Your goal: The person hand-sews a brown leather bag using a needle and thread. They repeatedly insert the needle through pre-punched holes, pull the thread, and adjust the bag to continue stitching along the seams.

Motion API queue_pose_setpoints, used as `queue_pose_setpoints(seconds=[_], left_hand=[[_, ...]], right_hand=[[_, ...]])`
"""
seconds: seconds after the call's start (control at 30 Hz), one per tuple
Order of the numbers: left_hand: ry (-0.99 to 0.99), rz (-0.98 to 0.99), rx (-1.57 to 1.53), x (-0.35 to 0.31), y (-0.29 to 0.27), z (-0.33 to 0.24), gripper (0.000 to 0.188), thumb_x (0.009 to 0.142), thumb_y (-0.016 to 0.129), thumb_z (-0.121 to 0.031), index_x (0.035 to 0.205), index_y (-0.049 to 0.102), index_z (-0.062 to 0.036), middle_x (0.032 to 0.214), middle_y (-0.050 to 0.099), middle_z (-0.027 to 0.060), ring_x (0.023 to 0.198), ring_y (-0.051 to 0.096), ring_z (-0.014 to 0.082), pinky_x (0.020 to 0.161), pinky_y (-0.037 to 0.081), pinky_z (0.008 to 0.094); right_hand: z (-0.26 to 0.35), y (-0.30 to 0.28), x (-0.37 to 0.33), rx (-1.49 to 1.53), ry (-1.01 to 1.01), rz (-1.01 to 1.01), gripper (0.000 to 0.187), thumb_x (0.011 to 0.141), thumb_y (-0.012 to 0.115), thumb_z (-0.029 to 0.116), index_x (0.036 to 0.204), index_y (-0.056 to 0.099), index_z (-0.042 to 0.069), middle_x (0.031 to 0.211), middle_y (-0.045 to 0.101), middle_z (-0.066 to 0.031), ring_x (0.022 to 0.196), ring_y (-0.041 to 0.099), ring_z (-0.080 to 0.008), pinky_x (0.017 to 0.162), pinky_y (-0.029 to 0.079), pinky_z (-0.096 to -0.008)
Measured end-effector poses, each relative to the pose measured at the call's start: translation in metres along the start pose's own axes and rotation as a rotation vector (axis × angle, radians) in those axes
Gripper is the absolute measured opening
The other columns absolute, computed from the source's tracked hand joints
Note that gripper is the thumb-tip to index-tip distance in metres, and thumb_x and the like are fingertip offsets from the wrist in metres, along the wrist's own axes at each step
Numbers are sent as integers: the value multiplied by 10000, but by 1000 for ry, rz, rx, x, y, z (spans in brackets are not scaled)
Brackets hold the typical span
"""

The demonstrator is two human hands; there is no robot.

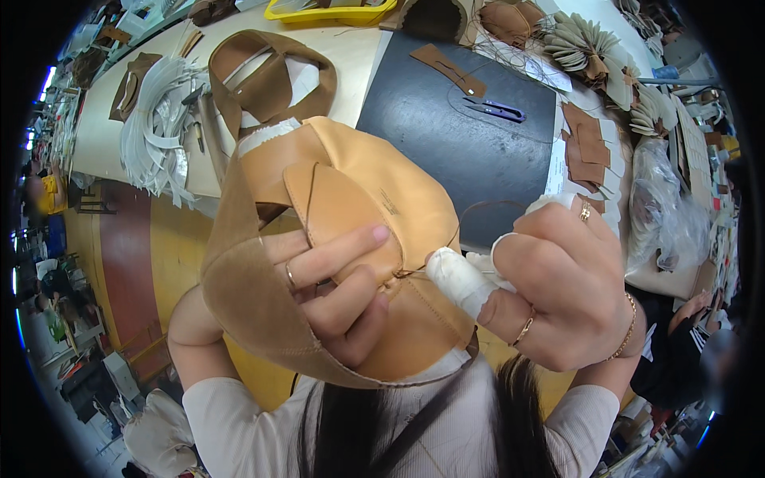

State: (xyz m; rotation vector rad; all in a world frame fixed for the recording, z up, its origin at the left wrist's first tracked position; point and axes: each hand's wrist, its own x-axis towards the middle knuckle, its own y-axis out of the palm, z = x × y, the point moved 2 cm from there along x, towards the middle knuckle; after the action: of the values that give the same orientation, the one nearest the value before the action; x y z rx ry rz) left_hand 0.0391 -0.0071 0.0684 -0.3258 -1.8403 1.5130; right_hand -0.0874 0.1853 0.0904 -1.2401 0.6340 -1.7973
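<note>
A tan leather bag piece [390, 171] with a wide brown suede band [239, 263] is held up in front of my chest. My left hand [335, 283] reaches through the band and grips the bag piece, its fingers bent over a rounded leather flap [335, 207]. Close to those fingertips, brown thread [408, 272] comes out of a small gathered spot on the leather. My right hand [558, 279], with white tape on several fingers, is closed in a pinch on the thread at the right. Whether a needle sits between these fingers is hidden. A loop of thread arcs above them.
Beyond the bag piece lies a dark mat [446, 135] with purple thread snips [496, 110] and a brown leather strip [448, 70]. Another suede-banded piece [315, 56] and translucent strips [155, 135] lie left. Brown leather pieces [586, 147] and a plastic bag [669, 207] are right.
</note>
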Motion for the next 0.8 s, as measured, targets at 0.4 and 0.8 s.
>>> queue_pose_setpoints(seconds=[0.4, 0.8], left_hand=[[-102, -75, 15, 0, 8, -5, 367, 660, 720, -39, 925, 524, -199, 1014, 532, 12, 967, 658, 217, 561, 514, 296], [-917, -75, -1289, 9, 31, 13, 328, 885, 679, -208, 1125, 611, 5, 948, 676, 104, 751, 658, 152, 588, 546, 273]], right_hand=[[1, -1, -1, -67, -29, 179, 354, 555, 709, 167, 903, 723, 100, 742, 499, -23, 602, 503, -203, 558, 446, -339], [-85, 73, -34, 1014, 295, 210, 253, 778, 735, 157, 974, 671, 10, 1145, 600, -94, 980, 578, -184, 801, 470, -306]])
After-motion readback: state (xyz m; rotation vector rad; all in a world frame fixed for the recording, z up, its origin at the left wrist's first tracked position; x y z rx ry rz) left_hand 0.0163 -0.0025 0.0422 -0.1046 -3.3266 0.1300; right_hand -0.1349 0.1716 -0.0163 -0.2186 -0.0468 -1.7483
